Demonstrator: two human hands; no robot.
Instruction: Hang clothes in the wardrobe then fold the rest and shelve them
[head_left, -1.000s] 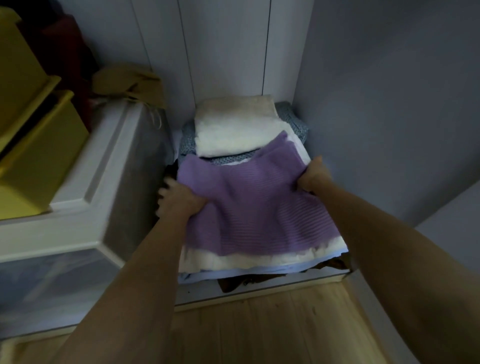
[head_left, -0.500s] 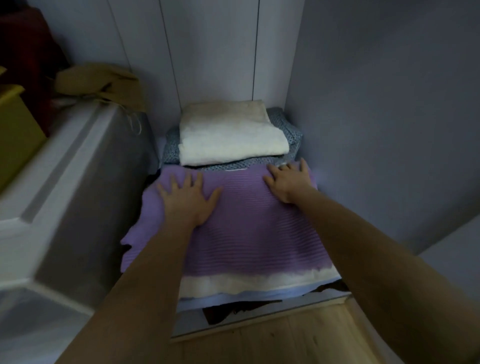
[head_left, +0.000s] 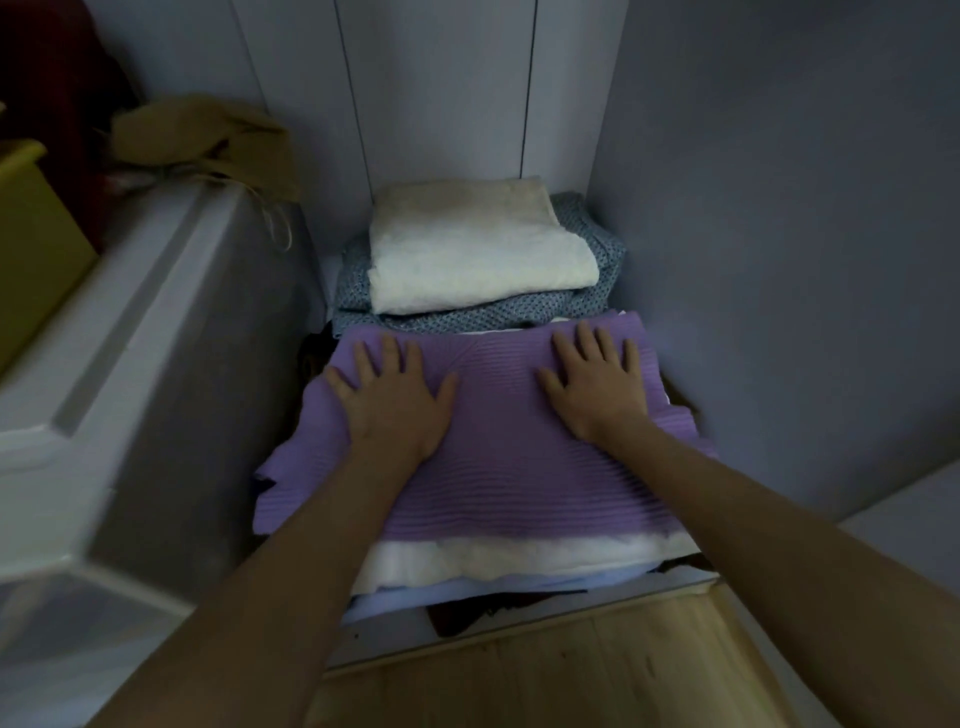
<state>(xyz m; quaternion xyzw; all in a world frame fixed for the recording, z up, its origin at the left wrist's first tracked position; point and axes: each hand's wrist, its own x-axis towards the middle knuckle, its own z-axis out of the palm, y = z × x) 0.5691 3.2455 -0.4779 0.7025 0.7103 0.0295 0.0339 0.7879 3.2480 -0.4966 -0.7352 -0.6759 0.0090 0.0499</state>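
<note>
Purple sweater (head_left: 498, 467) (both palms flat).

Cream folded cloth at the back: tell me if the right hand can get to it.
Probably yes. The right hand lies flat on the purple knit, and the cream folded cloth sits just beyond with nothing between.

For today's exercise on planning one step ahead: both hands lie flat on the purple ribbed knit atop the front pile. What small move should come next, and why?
Probably slide the left hand outward and tuck in the left corner of the purple ribbed knit garment. That corner overhangs the folded cream layer beneath, while the right hand already presses the other side flat.
</note>
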